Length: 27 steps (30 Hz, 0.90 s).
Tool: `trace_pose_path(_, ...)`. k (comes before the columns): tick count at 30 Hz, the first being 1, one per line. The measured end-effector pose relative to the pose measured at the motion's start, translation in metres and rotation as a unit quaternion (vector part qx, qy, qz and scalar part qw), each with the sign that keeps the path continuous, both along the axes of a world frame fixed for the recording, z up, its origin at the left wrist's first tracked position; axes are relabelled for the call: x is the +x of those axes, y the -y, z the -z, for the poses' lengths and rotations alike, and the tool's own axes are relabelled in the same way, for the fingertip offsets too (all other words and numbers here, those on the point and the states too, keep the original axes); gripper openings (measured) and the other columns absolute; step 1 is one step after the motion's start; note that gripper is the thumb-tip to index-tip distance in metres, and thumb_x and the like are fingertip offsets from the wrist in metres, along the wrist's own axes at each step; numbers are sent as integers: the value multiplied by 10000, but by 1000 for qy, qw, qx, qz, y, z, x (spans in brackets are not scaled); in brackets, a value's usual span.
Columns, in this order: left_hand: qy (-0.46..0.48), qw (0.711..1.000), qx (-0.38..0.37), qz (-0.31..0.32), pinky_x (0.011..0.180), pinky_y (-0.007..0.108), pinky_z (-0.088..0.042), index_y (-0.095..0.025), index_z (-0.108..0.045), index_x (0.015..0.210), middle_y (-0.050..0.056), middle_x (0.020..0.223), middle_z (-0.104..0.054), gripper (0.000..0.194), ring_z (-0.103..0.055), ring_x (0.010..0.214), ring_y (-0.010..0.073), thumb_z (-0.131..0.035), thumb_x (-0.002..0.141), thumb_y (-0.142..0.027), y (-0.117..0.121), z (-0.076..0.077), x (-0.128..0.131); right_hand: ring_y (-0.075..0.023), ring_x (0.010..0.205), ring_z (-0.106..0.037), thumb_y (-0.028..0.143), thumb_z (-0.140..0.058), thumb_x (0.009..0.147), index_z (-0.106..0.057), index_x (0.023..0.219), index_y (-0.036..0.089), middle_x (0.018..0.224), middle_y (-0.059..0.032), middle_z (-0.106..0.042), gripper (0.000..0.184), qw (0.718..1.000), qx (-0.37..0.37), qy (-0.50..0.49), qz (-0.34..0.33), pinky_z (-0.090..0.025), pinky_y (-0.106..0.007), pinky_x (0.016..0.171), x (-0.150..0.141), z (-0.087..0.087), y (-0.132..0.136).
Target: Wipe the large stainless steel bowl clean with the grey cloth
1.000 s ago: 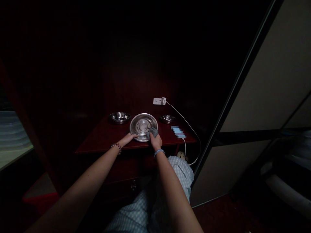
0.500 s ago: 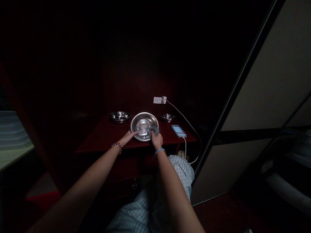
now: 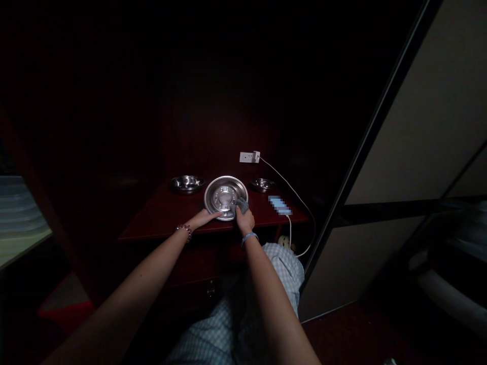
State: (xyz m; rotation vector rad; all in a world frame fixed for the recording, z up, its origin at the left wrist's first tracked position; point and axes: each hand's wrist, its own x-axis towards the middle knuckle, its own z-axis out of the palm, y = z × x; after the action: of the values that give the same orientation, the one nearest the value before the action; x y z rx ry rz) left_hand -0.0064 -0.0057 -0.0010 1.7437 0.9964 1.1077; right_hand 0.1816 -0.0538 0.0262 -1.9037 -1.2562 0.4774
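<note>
A round steel basin [image 3: 225, 195] is tilted up toward me over the front of a dark red desk [image 3: 152, 223]. My left hand [image 3: 204, 219] grips its lower left rim, the thumb lying over the edge on the inside and the other fingers hidden beneath. Bunched in my right hand [image 3: 244, 219] is a grey cloth [image 3: 239, 205], pressed against the lower right inside of the basin. A steel bowl [image 3: 187, 184] stands behind on the left, and a smaller steel bowl [image 3: 262, 185] on the right.
A phone [image 3: 279, 205] with a blurred screen lies right of the basin. Its white cable [image 3: 291, 183] loops from a wall socket [image 3: 249, 157] past the desk's right edge. A sliding door [image 3: 395, 147] stands at right, a red container [image 3: 66, 304] at lower left.
My left thumb has slid rightward along the basin's lower rim. The cloth in my right hand has shifted very slightly; the basin stays about where it was.
</note>
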Motion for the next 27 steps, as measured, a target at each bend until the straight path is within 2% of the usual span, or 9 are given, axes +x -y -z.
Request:
trace_pose_path(7, 35, 998, -17, -49, 1169, 401, -401, -144, -718, 1168, 124, 1322, -711, 528, -616, 1300, 301, -749, 686, -358, -6, 0, -1, -271, 1159, -685, 540, -516, 965, -705, 1241, 225, 1174, -92, -750, 460, 1000, -7, 19, -18, -498, -378, 1023, -1, -1, 1)
trace_pose_path(11, 71, 992, -39, -95, 1137, 413, -442, -157, -733, 1030, 101, 1187, -773, 391, -653, 1240, 302, -732, 643, -220, -2, -8, 0, -270, 1176, -676, 540, -495, 973, -682, 1275, 211, 1208, -100, -737, 485, 1000, -10, 20, -17, -488, -379, 1037, -2, -1, 2)
trace_pose_path(15, 103, 983, -61, -139, 1093, 419, -487, -166, -713, 946, 80, 1070, -798, 338, -692, 1156, 294, -699, 610, -133, 4, -17, -1, -273, 1178, -675, 520, -494, 976, -661, 1301, 196, 1211, -113, -734, 488, 1000, 6, 13, -12, -482, -384, 1040, -3, 0, 1)
trace_pose_path(20, 118, 979, -65, -151, 1083, 436, -493, -163, -707, 968, 84, 1070, -794, 371, -688, 1161, 304, -735, 598, -175, 7, -19, -2, -268, 1166, -683, 493, -511, 977, -665, 1299, 201, 1202, -112, -738, 461, 1000, 17, 7, -8, -485, -387, 1042, -3, 1, 1)
trace_pose_path(24, 112, 986, -51, -113, 1127, 449, -443, -144, -696, 1131, 129, 1202, -759, 474, -640, 1245, 319, -746, 687, -303, 7, -16, -1, -276, 1140, -695, 498, -536, 964, -694, 1267, 196, 1173, -122, -749, 456, 1000, 17, -12, -1, -505, -383, 1016, -2, 1, 1)
trace_pose_path(27, 87, 991, -33, -94, 1166, 435, -393, -123, -632, 1278, 158, 1355, -680, 597, -574, 1333, 314, -730, 742, -367, 8, -15, -1, -279, 1132, -698, 499, -538, 963, -695, 1276, 198, 1179, -120, -750, 462, 999, 18, -27, 2, -515, -375, 996, -1, 0, 1)
